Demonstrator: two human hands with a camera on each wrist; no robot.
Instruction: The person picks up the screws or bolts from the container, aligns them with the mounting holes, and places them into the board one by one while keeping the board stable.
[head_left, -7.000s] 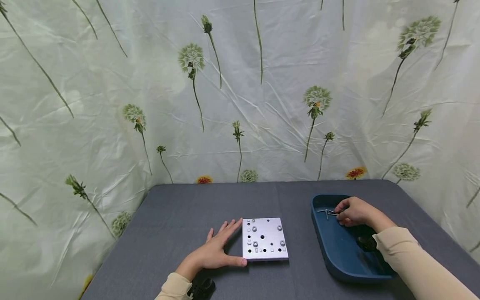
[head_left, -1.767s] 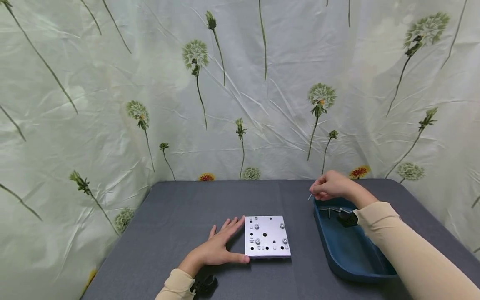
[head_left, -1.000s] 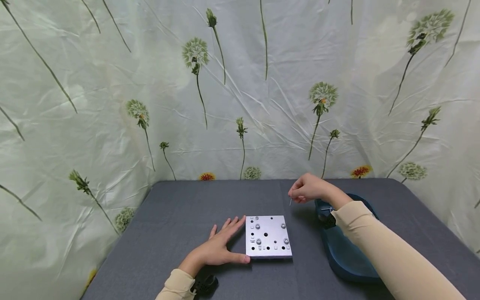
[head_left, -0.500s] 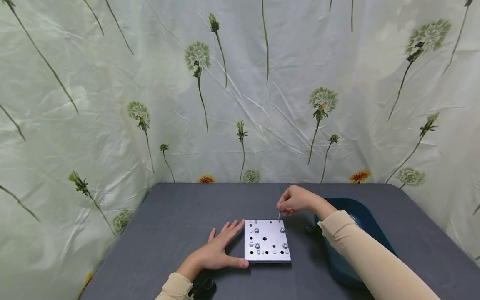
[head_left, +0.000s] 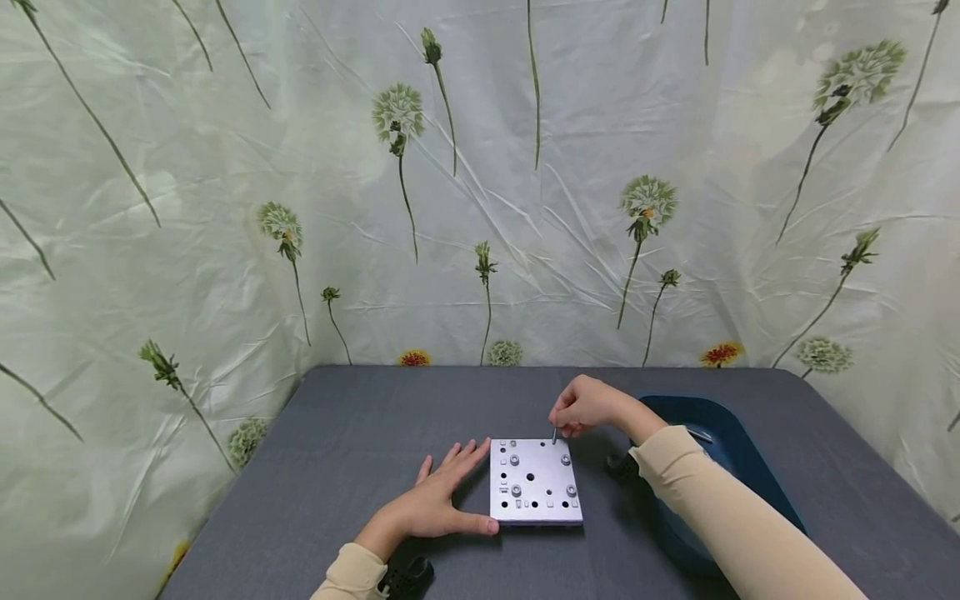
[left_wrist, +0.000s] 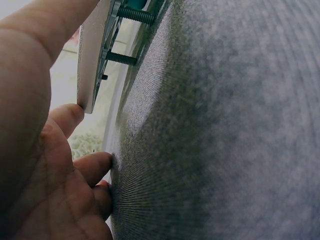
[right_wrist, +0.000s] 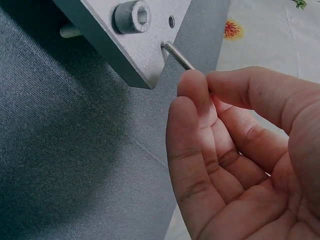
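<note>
A square silver metal plate [head_left: 543, 462] with holes and several socket head screws [right_wrist: 132, 17] lies at the middle of the table. Threaded screw shanks [left_wrist: 121, 58] stick out from its underside in the left wrist view. My left hand [head_left: 423, 507] is spread along the plate's left side, thumb at the near corner and index fingertip at the far one. Thumb and fingertips of my right hand [head_left: 591, 404] pinch a thin screw [right_wrist: 179, 56] by its outer end, hiding that end. The screw's threaded tip meets a hole near the plate's far right corner, tilted in the right wrist view.
A blue tray [head_left: 783, 496] stands on the right, partly hidden under the right forearm, with metal pieces [head_left: 699, 434] inside. Grey cloth covers the table [head_left: 405, 400]. A flower-patterned curtain [head_left: 450, 317] hangs behind the far edge.
My right hand has picked the thin screw out of the tray and carried it left to the plate's far right corner. The left hand has kept its place.
</note>
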